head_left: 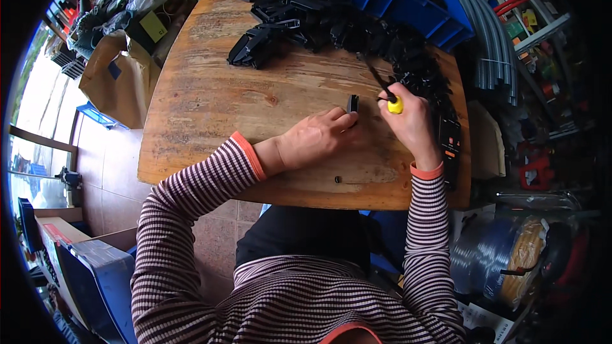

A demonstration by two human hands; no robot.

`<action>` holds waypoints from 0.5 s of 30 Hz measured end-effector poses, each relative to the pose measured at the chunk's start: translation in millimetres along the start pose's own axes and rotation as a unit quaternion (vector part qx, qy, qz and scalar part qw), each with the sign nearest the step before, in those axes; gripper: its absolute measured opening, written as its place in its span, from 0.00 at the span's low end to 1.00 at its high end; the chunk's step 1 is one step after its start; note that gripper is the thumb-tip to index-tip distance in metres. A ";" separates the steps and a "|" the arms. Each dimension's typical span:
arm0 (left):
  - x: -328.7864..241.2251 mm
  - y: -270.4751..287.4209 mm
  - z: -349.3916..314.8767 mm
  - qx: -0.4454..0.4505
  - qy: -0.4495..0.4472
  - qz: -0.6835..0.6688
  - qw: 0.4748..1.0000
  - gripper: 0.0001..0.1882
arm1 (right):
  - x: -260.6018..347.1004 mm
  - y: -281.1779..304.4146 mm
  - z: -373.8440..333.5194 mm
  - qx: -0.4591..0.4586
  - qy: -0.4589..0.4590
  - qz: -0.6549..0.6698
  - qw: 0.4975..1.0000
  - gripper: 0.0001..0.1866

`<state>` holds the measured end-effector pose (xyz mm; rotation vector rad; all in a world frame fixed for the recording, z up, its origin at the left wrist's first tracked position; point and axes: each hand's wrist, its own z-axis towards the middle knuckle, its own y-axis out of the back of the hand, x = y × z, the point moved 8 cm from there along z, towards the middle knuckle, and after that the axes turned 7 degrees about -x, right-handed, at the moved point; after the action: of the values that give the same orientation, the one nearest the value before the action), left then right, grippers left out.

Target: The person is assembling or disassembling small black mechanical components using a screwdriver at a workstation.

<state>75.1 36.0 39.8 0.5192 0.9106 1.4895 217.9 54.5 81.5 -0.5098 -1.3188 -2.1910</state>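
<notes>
My left hand (315, 135) rests low over the wooden table (210, 108). Its fingers are closed on a small black plastic part (352, 103) that stands up past the fingertips. To the right, my right hand (413, 122) grips what looks like a screwdriver (394, 104) with a yellow-ended handle. Its dark shaft slants up and left, away from the part in the left hand. A tiny dark piece (338, 179) lies near the table's front edge. Beyond both hands, a curved heap of black plastic parts (255, 44) spreads across the back and right of the table.
Two blue bins (414, 3) stand at the table's far edge. A flat black box or device (450, 146) lies at the right edge. Brown paper bag (118, 79) at the left; grey hose coils (491, 44) and a crowded shelf (542, 32) at the right.
</notes>
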 end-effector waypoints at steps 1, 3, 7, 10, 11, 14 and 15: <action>2.1 0.0 -1.7 -0.002 0.000 0.013 1.000 0.18 | 2.5 -7.4 3.3 0.002 0.001 -0.002 1.000 0.07; 7.0 -0.7 -7.1 -0.007 0.002 0.024 1.000 0.18 | 15.2 -24.8 10.8 0.018 0.056 -0.005 0.998 0.07; 19.4 -1.7 -19.9 -0.017 0.008 0.024 1.000 0.20 | 21.8 -54.8 20.1 0.039 0.081 -0.008 0.996 0.06; 29.2 -5.1 -28.6 0.001 0.007 0.004 1.000 0.18 | 22.4 -75.3 21.9 0.053 0.094 -0.030 0.994 0.07; 32.5 -4.3 -30.8 -0.001 0.010 0.003 1.000 0.18 | 24.6 -81.0 21.6 0.057 0.108 -0.050 0.991 0.07; 34.7 -5.4 -36.6 0.014 -0.017 0.003 1.000 0.16 | 28.0 -97.4 23.4 0.081 0.141 -0.102 0.981 0.08; 36.8 -3.7 -38.0 0.013 -0.017 0.002 1.000 0.16 | 32.1 -102.1 24.9 0.095 0.158 -0.135 0.974 0.09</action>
<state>42.5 62.6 7.5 0.5638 0.9044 1.4710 131.3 108.1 40.3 0.0964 -1.4636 -2.2087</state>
